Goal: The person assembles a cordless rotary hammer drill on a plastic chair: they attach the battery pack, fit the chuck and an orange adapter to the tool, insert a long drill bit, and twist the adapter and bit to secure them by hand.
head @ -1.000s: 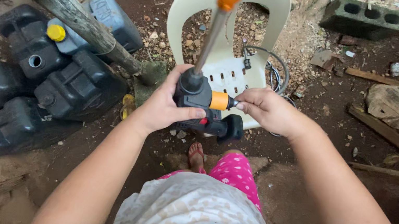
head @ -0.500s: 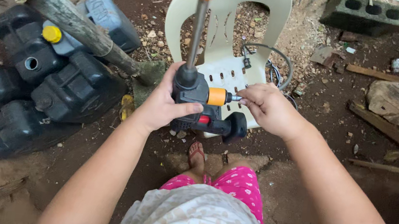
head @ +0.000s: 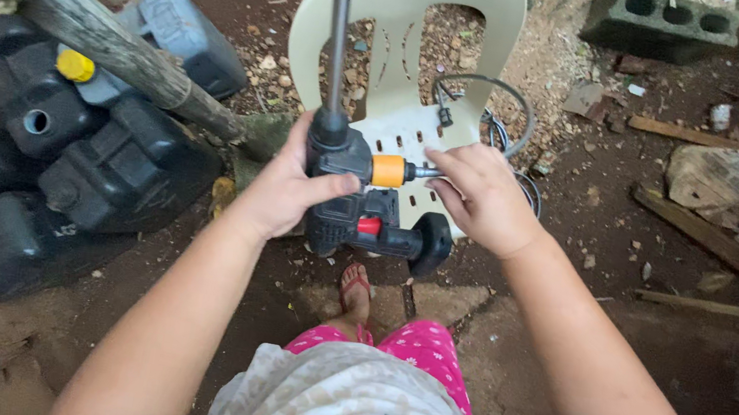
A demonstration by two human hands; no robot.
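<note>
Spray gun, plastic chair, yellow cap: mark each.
Spray gun (head: 344,196), head view, on its dark body.
Plastic chair (head: 476,19), head view, on the backrest's right side.
Yellow cap (head: 75,65), head view, on the cap's top.

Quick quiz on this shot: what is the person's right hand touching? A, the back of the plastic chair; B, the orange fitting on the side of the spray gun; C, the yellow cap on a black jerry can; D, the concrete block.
B: the right hand has its fingertips at the orange fitting on the spray gun, while the left hand grips the gun's body.
</note>
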